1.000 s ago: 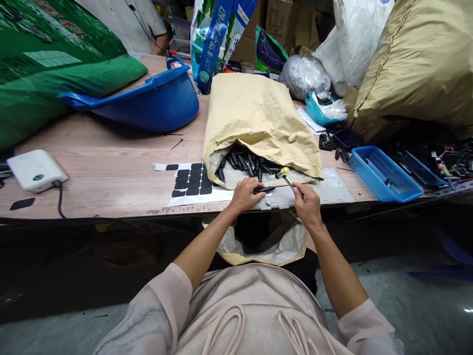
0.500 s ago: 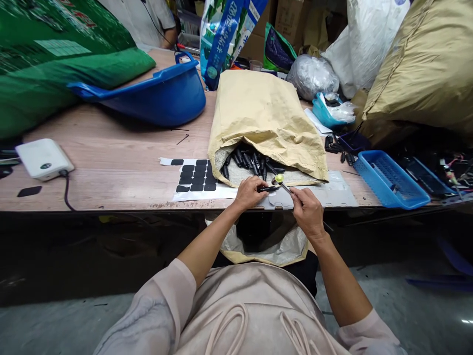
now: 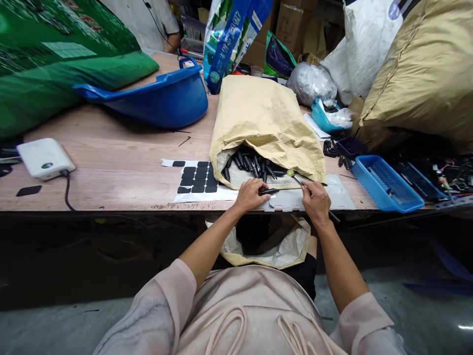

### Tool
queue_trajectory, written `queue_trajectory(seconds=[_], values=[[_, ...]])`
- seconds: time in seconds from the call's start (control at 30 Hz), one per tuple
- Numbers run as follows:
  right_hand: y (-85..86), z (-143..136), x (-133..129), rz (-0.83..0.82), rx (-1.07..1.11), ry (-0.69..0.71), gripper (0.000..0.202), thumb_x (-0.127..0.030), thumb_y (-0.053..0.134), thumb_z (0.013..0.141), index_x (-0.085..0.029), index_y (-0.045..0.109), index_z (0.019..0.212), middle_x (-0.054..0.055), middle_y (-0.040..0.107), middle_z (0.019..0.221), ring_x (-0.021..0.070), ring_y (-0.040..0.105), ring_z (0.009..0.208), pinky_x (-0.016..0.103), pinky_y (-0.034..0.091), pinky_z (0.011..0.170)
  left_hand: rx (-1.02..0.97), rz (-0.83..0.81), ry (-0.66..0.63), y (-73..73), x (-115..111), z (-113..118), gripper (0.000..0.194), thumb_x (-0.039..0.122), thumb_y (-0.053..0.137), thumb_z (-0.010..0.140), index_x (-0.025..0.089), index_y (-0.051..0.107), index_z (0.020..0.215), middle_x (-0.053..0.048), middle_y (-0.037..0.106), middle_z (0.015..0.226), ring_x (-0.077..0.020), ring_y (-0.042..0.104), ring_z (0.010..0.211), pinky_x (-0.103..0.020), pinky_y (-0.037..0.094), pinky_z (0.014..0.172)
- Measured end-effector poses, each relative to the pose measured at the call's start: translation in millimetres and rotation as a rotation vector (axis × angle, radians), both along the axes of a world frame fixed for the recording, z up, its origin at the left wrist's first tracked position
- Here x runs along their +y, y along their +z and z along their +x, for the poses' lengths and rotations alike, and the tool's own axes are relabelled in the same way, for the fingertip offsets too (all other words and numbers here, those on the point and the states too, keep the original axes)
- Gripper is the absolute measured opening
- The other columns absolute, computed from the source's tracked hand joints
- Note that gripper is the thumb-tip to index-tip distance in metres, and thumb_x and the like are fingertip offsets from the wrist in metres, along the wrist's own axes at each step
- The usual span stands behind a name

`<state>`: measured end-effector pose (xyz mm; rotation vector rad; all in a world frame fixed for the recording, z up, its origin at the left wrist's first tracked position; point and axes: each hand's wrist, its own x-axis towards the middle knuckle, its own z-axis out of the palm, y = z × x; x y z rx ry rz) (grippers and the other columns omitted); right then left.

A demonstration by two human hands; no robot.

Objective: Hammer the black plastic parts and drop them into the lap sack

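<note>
My left hand (image 3: 252, 194) rests at the table's front edge, its fingers closed round a slim black pen-shaped part (image 3: 271, 191) that points to the right. In my right hand (image 3: 316, 201) is a small hammer (image 3: 296, 178) with a metal shaft and a round yellow-green face; its head is up and left of my fingers, apart from the black part. Just beyond both hands lies a tan sack (image 3: 264, 111), mouth toward me. Several similar black parts (image 3: 254, 163) fill its opening. Below the edge, a second open sack (image 3: 291, 249) sits at my lap, dark inside.
A white sheet with black stickers (image 3: 198, 177) lies left of the sack. Further left are a blue basin (image 3: 158, 101), a white box with a cable (image 3: 46, 159) and a green sack (image 3: 74, 64). Blue basket (image 3: 388, 185) stands right. Behind, part of another person (image 3: 148, 24) shows.
The hammer has moved right and away from the black part, along with my right hand. My left hand keeps its place, still closed on the part.
</note>
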<state>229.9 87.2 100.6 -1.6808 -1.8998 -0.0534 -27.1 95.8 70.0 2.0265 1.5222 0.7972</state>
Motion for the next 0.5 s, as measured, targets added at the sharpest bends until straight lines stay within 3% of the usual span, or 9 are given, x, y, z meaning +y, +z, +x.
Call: queue_trajectory(seconds=[0.13, 0.3, 0.4, 0.5], values=[[-19.4, 15, 24, 0.013, -0.113, -0.079, 0.029, -0.022, 0.058, 0.096, -0.024, 0.081, 0.114, 0.008, 0.069, 0.098, 0.0247, 0.059, 0.098, 0.035, 0.047, 0.089, 0.044, 0.014, -0.004, -0.7, 2, 1, 0.016, 0.034, 0.079, 0.087, 0.024, 0.075, 0.099, -0.004, 0.070, 0.097, -0.0262, 0.063, 0.101, -0.040, 0.048, 0.093], [-37.2, 10, 29, 0.006, -0.100, -0.162, 0.029, -0.025, 0.058, 0.097, -0.024, 0.081, 0.114, 0.010, 0.068, 0.104, 0.0254, 0.054, 0.098, 0.036, 0.041, 0.085, 0.066, 0.092, -0.051, 4.9, -7, -1, 0.014, 0.032, 0.075, 0.091, 0.022, 0.073, 0.101, -0.006, 0.070, 0.100, -0.0262, 0.063, 0.101, -0.039, 0.048, 0.090], [-39.1, 8, 28, -0.007, -0.097, -0.173, 0.029, -0.027, 0.057, 0.098, -0.024, 0.080, 0.116, 0.010, 0.068, 0.106, 0.0257, 0.054, 0.099, 0.036, 0.040, 0.085, 0.064, 0.205, -0.261, 4.2, -34, 2, 0.013, 0.030, 0.070, 0.096, 0.021, 0.070, 0.105, -0.007, 0.071, 0.103, -0.0242, 0.064, 0.098, -0.036, 0.049, 0.087], [-38.3, 8, 28, -0.013, -0.106, -0.168, 0.030, -0.027, 0.058, 0.098, -0.024, 0.080, 0.118, 0.010, 0.068, 0.107, 0.0261, 0.053, 0.099, 0.036, 0.039, 0.085, 0.133, 0.213, -0.494, -7.6, -68, 8, 0.013, 0.029, 0.066, 0.099, 0.021, 0.068, 0.109, -0.007, 0.071, 0.103, -0.0218, 0.066, 0.094, -0.033, 0.050, 0.081]])
